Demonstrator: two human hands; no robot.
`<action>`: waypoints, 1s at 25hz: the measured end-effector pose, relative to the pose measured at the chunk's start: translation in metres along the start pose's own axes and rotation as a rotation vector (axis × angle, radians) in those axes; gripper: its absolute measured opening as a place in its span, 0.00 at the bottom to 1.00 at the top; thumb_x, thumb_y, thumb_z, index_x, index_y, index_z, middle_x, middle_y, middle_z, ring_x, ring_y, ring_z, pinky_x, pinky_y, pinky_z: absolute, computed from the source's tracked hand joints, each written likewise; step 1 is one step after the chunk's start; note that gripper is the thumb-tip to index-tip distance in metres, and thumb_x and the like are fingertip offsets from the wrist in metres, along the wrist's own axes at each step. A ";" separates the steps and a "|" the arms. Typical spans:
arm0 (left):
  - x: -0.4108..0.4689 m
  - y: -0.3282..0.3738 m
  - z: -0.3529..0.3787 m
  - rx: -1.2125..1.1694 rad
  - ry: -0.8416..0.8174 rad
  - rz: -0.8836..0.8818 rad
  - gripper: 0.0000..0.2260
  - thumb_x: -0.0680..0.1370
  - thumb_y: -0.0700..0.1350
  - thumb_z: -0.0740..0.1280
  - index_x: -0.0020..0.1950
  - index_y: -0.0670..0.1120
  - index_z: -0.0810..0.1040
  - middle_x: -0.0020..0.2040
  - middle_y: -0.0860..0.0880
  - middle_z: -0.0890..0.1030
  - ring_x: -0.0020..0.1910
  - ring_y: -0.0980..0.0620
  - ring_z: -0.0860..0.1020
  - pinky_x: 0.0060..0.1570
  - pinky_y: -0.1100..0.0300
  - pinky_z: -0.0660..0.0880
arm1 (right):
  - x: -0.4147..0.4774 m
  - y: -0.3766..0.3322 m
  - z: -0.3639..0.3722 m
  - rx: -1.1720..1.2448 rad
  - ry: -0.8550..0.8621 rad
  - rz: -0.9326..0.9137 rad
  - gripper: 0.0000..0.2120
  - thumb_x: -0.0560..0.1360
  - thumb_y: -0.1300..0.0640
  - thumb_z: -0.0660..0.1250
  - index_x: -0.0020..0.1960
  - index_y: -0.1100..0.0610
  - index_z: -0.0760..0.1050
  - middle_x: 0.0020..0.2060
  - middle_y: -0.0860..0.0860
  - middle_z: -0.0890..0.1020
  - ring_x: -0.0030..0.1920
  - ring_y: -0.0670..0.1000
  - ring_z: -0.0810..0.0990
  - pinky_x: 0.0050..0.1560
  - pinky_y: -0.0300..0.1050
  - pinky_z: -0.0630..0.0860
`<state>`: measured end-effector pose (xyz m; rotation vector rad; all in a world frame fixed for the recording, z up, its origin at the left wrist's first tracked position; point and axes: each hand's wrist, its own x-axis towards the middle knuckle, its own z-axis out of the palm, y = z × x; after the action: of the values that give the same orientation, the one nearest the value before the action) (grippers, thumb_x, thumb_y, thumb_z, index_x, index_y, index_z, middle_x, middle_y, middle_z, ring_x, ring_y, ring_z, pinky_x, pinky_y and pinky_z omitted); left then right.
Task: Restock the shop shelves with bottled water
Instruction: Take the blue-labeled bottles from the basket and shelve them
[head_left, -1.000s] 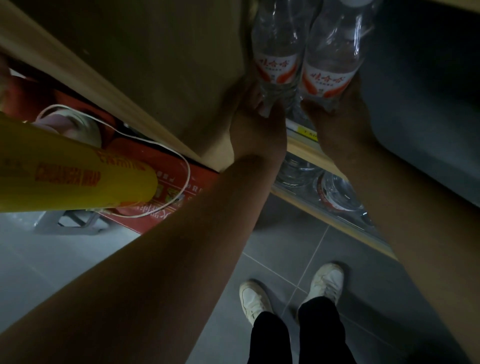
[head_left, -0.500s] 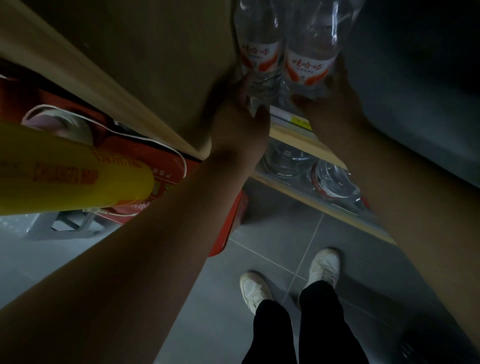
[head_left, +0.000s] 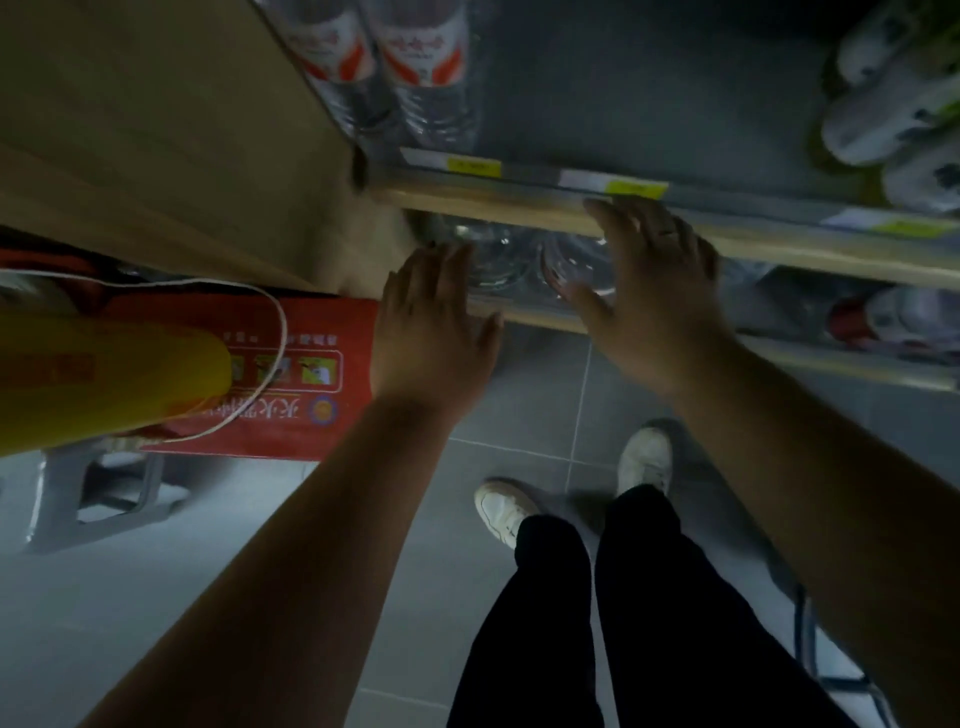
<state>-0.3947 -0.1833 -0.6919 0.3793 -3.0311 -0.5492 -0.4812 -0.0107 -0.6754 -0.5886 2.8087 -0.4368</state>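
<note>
While we look down along the shelves, our left hand and right hand are both empty, with fingers spread flat, in front of the lower shelf. Two water bottles with red-and-white labels stand side by side on the upper shelf, far left against the wooden side panel. Dim clear bottles sit on the lower shelf just beyond our fingertips. A red bag and a yellow roll lie at left.
</note>
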 end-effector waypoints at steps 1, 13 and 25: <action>-0.008 0.008 0.006 0.012 -0.052 0.017 0.28 0.74 0.52 0.66 0.71 0.40 0.69 0.66 0.37 0.75 0.66 0.36 0.73 0.66 0.42 0.70 | -0.015 0.012 0.005 -0.040 -0.061 0.043 0.32 0.75 0.44 0.64 0.75 0.51 0.60 0.73 0.57 0.64 0.72 0.61 0.64 0.68 0.62 0.62; -0.063 0.173 0.091 0.104 -0.482 0.353 0.33 0.77 0.53 0.68 0.77 0.43 0.60 0.76 0.40 0.64 0.76 0.40 0.60 0.75 0.45 0.55 | -0.189 0.180 0.018 0.006 -0.307 0.592 0.33 0.77 0.43 0.61 0.77 0.48 0.52 0.76 0.54 0.57 0.76 0.58 0.54 0.74 0.63 0.52; -0.146 0.422 0.178 0.231 -0.665 0.835 0.32 0.78 0.55 0.65 0.78 0.45 0.58 0.77 0.41 0.62 0.76 0.41 0.59 0.75 0.45 0.55 | -0.385 0.349 -0.001 0.228 -0.092 1.022 0.31 0.76 0.44 0.62 0.76 0.48 0.56 0.74 0.55 0.62 0.75 0.58 0.57 0.73 0.61 0.53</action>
<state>-0.3649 0.2964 -0.7102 -1.2546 -3.3819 -0.2793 -0.2608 0.4575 -0.7262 0.8231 2.4842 -0.4571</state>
